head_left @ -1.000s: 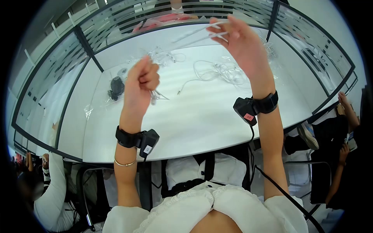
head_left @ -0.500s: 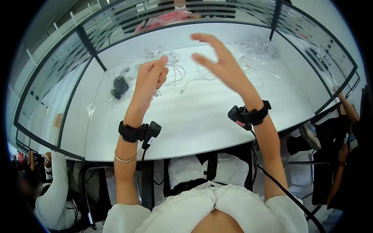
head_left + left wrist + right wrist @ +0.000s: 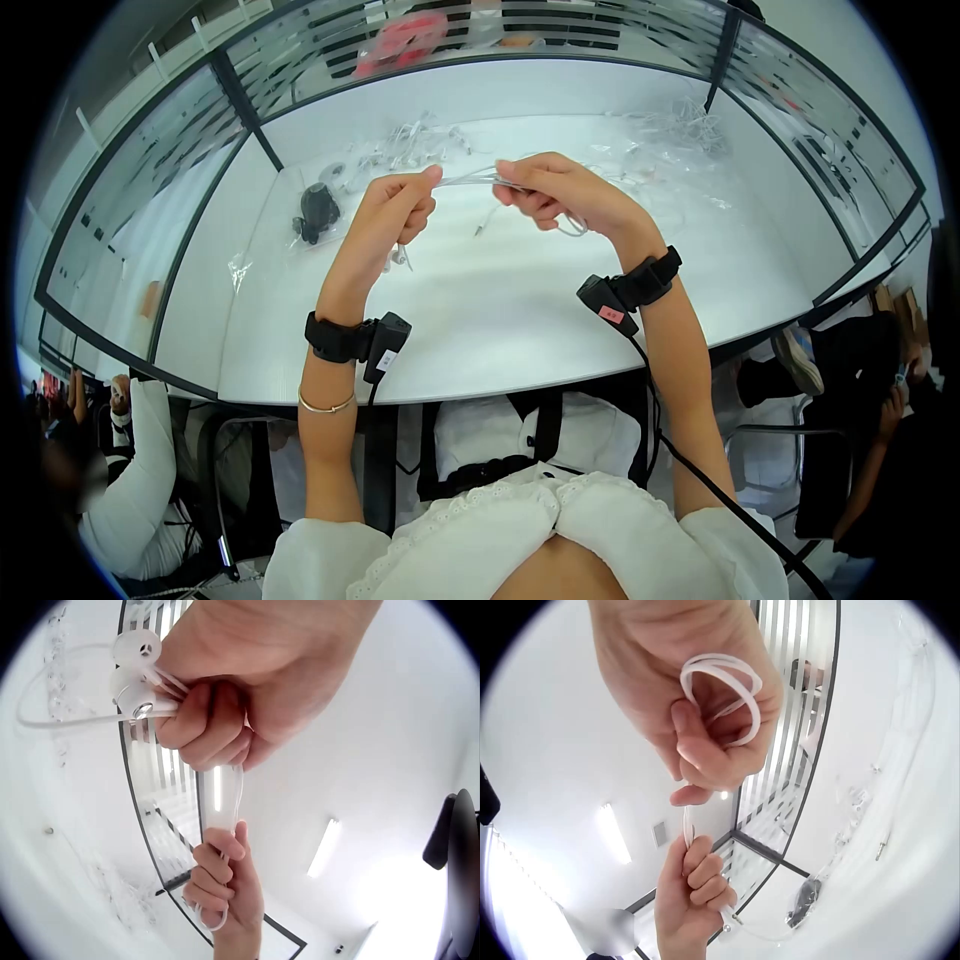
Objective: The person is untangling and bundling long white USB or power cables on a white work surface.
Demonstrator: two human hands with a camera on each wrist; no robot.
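Observation:
White wired earphones stretch between both hands above the white table (image 3: 520, 330). My left hand (image 3: 397, 212) grips the bundled cable (image 3: 468, 181) in curled fingers, thumb on top. Two white earbuds (image 3: 135, 649) poke out of that fist in the left wrist view, beside a hanging loop of wire. On the other side, my right hand (image 3: 565, 190) pinches the same strands between thumb and fingers. A cable loop (image 3: 753, 712) curls out by its palm in the right wrist view. Behind the hands, a loose plug (image 3: 480, 229) lies on the table.
A black item in a clear bag (image 3: 318, 212) lies at the table's left. White cables in clear plastic (image 3: 415, 145) sit at the back left, more tangled cables (image 3: 690, 130) at the back right. Framed glass partitions (image 3: 236, 92) enclose the table. Seated people are at both sides.
The right hand first held strands out to the upper right, then let go and opened. It has come back lower and toward the left hand and now pinches the cable. The left fist keeps its grip.

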